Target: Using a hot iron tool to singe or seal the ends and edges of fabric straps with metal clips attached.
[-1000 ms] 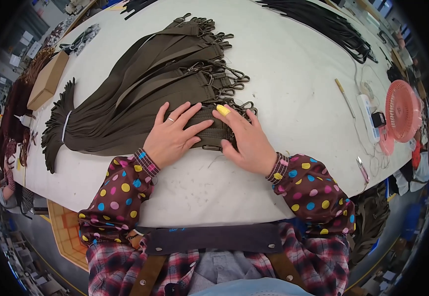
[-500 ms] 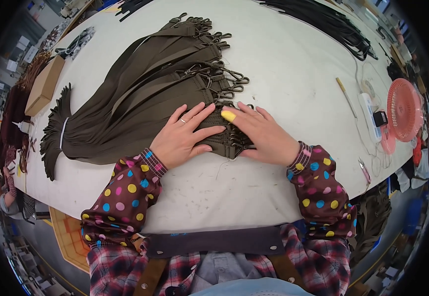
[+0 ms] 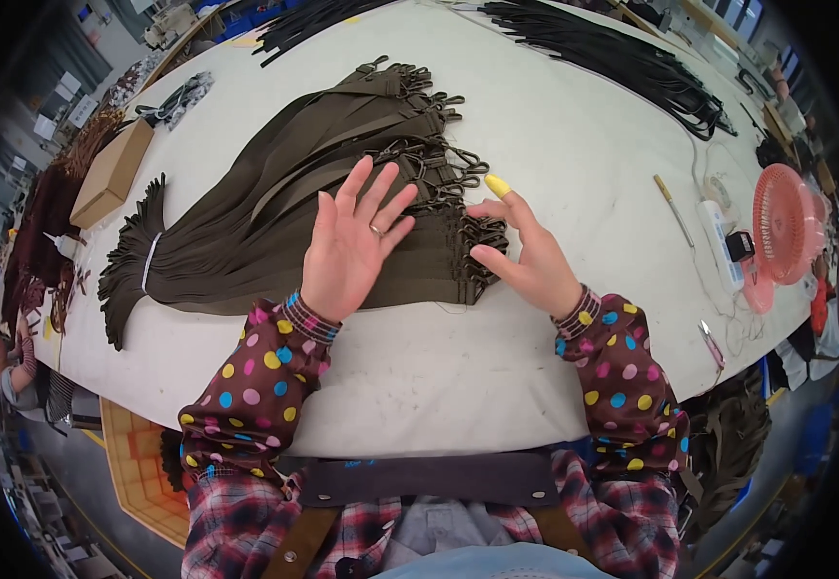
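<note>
A large bundle of olive-brown straps [image 3: 236, 241] lies across the white table, tied by a pale band [image 3: 149, 261] at the left, with dark metal snap hooks [image 3: 424, 106] along the right ends. My left hand [image 3: 350, 251] is raised over the straps, palm turned up, fingers spread, a ring on one finger, holding nothing. My right hand [image 3: 531, 256] hovers by the nearest hooks, fingers apart and bent, with a yellow cover [image 3: 497, 186] on one fingertip; I see nothing held in it.
Black straps [image 3: 603, 63] lie at the back right. A cardboard box [image 3: 109, 174] sits left. A pink round plastic item [image 3: 784, 222], power strip [image 3: 719, 241], yellow-handled tool [image 3: 669, 201] and snips [image 3: 709, 343] are right. An orange crate [image 3: 135, 463] and another person [image 3: 19, 362] are left.
Both hands have lifted off the straps they were resting on. My left hand has turned palm up and spread. My right hand has risen, its index finger pointing up.
</note>
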`<state>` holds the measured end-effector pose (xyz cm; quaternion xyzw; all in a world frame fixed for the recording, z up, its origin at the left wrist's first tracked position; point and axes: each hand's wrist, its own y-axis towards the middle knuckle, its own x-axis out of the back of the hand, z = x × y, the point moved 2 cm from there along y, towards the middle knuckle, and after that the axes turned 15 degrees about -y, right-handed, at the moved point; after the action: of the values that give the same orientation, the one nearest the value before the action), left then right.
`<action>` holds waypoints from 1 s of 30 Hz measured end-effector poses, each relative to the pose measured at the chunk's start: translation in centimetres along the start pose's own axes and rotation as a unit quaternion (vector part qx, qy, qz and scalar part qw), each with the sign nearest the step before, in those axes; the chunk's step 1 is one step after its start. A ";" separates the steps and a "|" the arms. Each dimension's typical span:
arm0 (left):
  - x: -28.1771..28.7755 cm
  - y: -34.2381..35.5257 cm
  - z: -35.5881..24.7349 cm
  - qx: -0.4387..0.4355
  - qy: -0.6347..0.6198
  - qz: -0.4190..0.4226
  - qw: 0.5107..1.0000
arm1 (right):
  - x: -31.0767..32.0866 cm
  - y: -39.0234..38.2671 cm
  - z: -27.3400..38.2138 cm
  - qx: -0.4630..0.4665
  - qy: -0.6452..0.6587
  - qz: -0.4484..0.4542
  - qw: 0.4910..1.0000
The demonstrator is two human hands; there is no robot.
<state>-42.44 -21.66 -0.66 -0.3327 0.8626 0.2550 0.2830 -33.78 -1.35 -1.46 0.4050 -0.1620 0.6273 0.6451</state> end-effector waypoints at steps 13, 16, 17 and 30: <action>-4.6 -1.5 2.6 0.129 -0.330 -0.003 0.935 | -4.0 -0.6 4.0 -0.143 0.434 -0.007 0.890; -4.5 -2.0 2.9 0.128 -0.256 0.033 0.958 | -4.1 -0.6 3.8 -0.153 0.397 -0.003 0.905; -4.5 -2.2 2.9 0.121 -0.197 0.067 0.971 | -4.1 -0.6 3.8 -0.145 0.370 0.000 0.918; -3.4 -3.2 3.2 0.116 -0.157 0.090 0.977 | -2.6 -1.0 3.6 -0.100 0.204 0.000 0.974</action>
<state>-36.99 -20.25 -1.52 -0.1745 0.8574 0.2266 0.4277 -32.14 -5.66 -1.45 0.2018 -0.0884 0.6772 0.7021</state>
